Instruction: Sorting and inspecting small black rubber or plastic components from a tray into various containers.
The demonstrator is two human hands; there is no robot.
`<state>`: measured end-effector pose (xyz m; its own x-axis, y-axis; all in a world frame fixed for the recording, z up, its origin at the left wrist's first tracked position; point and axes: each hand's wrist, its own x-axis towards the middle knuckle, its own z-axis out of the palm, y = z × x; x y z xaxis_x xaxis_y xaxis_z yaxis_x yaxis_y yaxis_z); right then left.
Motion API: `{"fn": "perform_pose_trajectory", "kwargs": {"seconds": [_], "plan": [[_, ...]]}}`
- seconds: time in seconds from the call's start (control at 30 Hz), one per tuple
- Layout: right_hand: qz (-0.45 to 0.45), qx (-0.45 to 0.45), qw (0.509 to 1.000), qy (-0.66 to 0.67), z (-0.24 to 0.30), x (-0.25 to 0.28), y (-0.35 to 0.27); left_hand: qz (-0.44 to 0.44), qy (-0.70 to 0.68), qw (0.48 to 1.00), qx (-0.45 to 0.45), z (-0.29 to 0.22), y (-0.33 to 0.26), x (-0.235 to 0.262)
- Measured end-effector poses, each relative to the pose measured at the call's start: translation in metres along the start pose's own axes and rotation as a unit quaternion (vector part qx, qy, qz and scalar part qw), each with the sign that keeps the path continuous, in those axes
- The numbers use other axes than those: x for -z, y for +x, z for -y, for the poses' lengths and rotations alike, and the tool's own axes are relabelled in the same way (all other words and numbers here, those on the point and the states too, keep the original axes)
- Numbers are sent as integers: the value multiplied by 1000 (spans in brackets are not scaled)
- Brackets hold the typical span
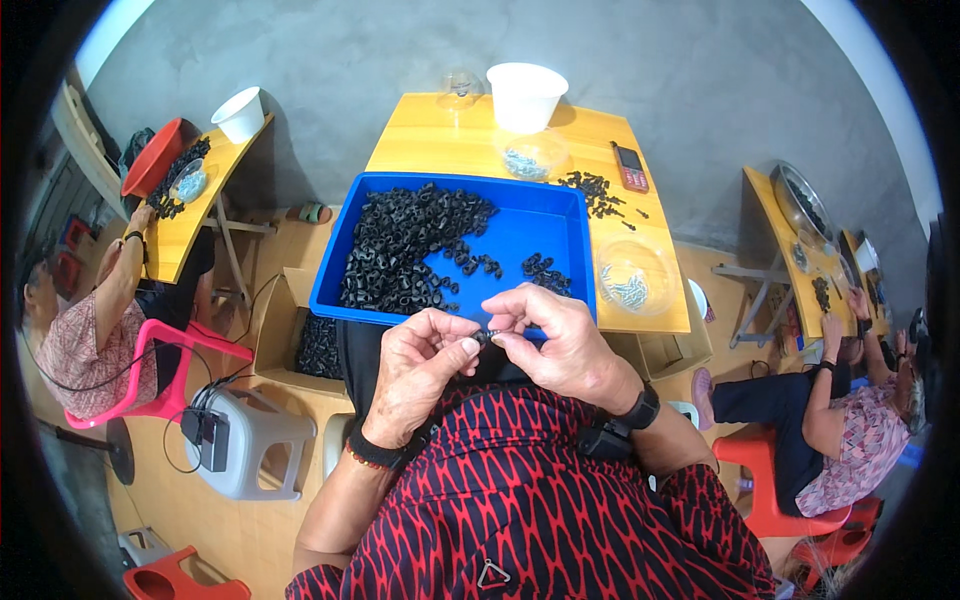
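Together, we pinch a small black part (pixel 484 337) between our left hand (pixel 420 370) and our right hand (pixel 560 345), fingertips of both closed on it so the hands meet around it. Just beyond the hands sits a blue tray (pixel 560 215) on the yellow table (pixel 590 135), holding a heap of black parts (pixel 405 250) ahead of the left hand. Ahead of the right hand, beside the tray, stands a clear bowl of small metal pieces (pixel 633 280). Farther beyond the hands are a second clear bowl (pixel 528 160) and a white bucket (pixel 525 95). A cardboard box (pixel 300 340) lies left of the left hand.
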<state>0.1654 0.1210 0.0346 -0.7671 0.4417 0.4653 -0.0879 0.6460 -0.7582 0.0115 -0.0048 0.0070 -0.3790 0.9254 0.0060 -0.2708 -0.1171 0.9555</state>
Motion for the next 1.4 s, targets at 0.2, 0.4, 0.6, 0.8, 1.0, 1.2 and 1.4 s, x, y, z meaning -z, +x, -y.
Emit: {"fn": "perform_pose_trajectory", "kwargs": {"seconds": [0.2,0.4,0.6,0.8,1.0,1.2,1.4], "plan": [[50,114,989,-79,4,-1,11,0,7,1000,1,1,0,2],[24,85,996,-19,10,-5,12,9,-96,995,1,5,3,9],[5,-3,999,52,0,-7,9,24,-131,991,3,5,3,11],[15,-1,1000,5,1,-8,5,32,-104,994,18,9,4,12],[99,107,982,-122,3,5,4,54,-97,993,26,12,4,14],[38,-46,997,38,-1,-3,1,74,-119,989,35,17,5,16],[34,-56,995,82,-10,-9,4,42,-156,986,38,13,5,15]]}}
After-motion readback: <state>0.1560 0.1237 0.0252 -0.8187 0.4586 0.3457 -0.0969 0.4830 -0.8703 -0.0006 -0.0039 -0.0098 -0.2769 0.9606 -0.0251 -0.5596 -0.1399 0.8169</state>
